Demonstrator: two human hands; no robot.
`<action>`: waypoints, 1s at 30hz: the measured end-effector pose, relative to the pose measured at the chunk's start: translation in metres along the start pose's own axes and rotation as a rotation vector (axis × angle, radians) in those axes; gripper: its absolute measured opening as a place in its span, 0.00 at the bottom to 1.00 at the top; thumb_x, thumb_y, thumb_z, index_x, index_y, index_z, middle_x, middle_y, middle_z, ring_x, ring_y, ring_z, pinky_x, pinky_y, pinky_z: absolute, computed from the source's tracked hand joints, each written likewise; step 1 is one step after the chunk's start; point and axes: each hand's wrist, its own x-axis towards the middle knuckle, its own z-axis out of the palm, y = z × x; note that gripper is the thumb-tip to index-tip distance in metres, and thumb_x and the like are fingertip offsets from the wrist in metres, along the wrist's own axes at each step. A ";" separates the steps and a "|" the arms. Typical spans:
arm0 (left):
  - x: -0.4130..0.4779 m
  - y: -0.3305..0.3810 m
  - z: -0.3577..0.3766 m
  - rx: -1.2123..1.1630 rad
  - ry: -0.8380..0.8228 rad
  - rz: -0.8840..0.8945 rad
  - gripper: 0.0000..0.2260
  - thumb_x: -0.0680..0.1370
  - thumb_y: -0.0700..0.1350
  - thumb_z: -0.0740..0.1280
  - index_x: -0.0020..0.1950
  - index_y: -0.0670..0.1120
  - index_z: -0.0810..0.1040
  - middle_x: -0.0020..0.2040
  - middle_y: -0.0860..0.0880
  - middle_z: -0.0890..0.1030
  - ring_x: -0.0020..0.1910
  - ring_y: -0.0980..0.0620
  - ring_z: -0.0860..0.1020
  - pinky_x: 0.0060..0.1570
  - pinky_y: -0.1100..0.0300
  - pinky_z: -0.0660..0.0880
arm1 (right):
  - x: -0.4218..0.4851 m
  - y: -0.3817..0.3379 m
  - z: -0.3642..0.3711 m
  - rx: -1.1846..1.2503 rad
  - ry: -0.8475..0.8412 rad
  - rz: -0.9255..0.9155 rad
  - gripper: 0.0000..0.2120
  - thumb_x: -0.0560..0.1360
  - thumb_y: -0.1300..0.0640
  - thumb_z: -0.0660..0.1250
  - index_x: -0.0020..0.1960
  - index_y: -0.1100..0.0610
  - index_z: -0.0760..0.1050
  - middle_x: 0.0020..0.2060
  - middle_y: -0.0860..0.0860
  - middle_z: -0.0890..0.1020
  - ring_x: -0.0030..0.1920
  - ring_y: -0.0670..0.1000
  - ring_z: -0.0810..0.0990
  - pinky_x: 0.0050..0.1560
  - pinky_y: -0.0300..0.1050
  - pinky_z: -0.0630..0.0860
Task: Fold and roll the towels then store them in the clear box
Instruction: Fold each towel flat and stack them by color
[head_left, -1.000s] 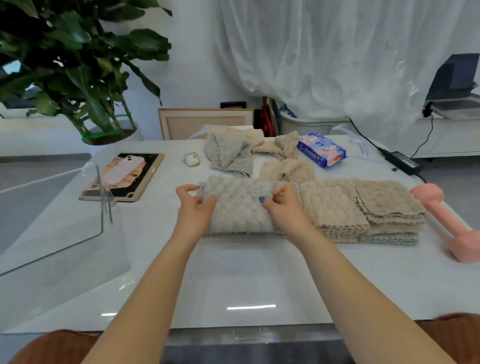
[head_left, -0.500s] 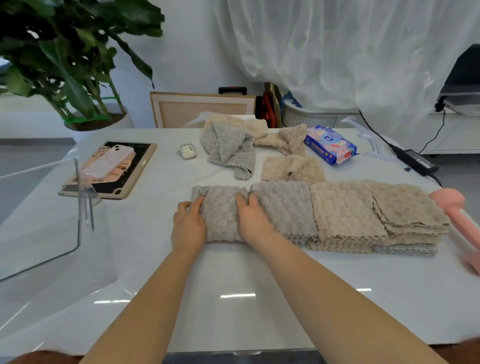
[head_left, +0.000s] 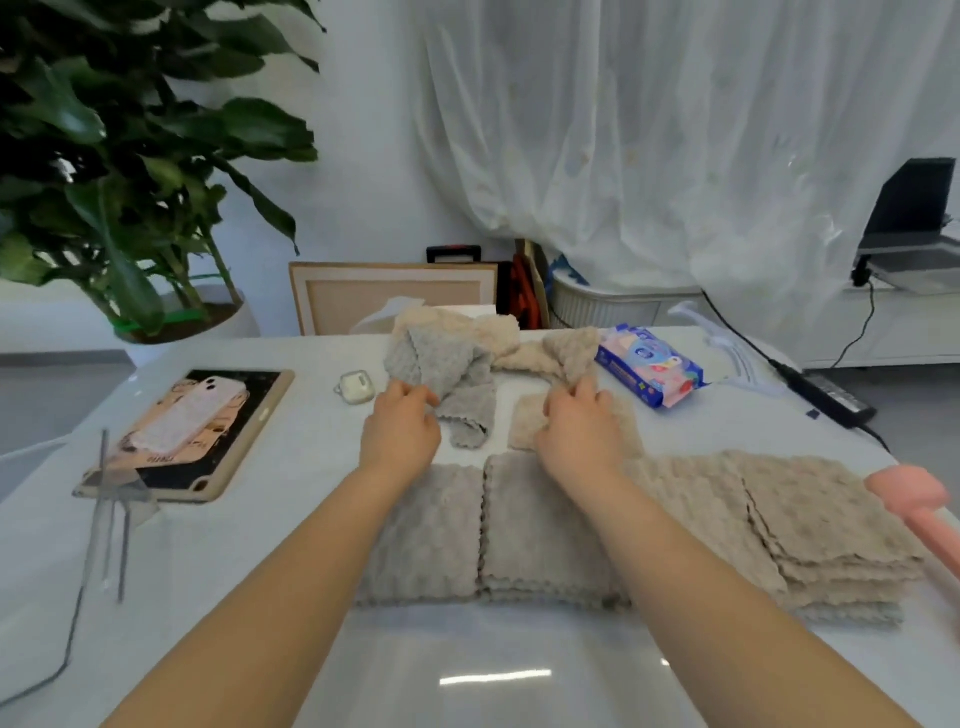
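Surface: a glossy white table (head_left: 249, 582) is carrying a row of folded towels (head_left: 524, 535) across its centre, touching edge to edge. A sheer curtain (head_left: 675, 156) is hanging at 12 to 2 o'clock and a leafy plant (head_left: 124, 166) is standing at 10. A tablet (head_left: 218, 441) is lying at 9 o'clock, a wipes pack (head_left: 649, 371) at 1, and a pink dumbbell (head_left: 914, 499) at 3. The clear box (head_left: 106, 525) is sitting at 8 o'clock; only its corner is showing.

Hands: you are reaching both arms over the folded row towards 12. Your left hand (head_left: 400, 431) is pinching the loose grey towel (head_left: 447, 364). Your right hand (head_left: 579, 431), fingers curled, is gripping the crumpled beige towel (head_left: 569, 345) just beside it.
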 end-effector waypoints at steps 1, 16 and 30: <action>0.011 0.002 0.006 0.050 -0.052 -0.007 0.12 0.79 0.42 0.60 0.62 0.45 0.73 0.62 0.44 0.68 0.59 0.43 0.70 0.52 0.51 0.72 | 0.012 0.009 -0.001 -0.061 -0.027 0.024 0.18 0.73 0.59 0.62 0.63 0.56 0.69 0.66 0.57 0.64 0.63 0.61 0.65 0.58 0.56 0.68; 0.203 0.024 0.080 0.726 -0.503 0.080 0.50 0.71 0.36 0.71 0.77 0.53 0.35 0.77 0.45 0.38 0.74 0.36 0.53 0.62 0.43 0.70 | 0.187 0.047 0.036 -0.420 -0.617 -0.234 0.38 0.75 0.54 0.67 0.77 0.51 0.48 0.76 0.57 0.46 0.76 0.60 0.50 0.73 0.58 0.51; 0.184 0.003 0.103 0.624 -0.620 0.225 0.21 0.74 0.43 0.64 0.67 0.49 0.70 0.65 0.45 0.73 0.58 0.43 0.74 0.56 0.49 0.75 | 0.173 0.044 0.079 -0.038 -0.626 -0.168 0.12 0.70 0.66 0.65 0.51 0.55 0.76 0.53 0.53 0.76 0.53 0.54 0.75 0.46 0.41 0.71</action>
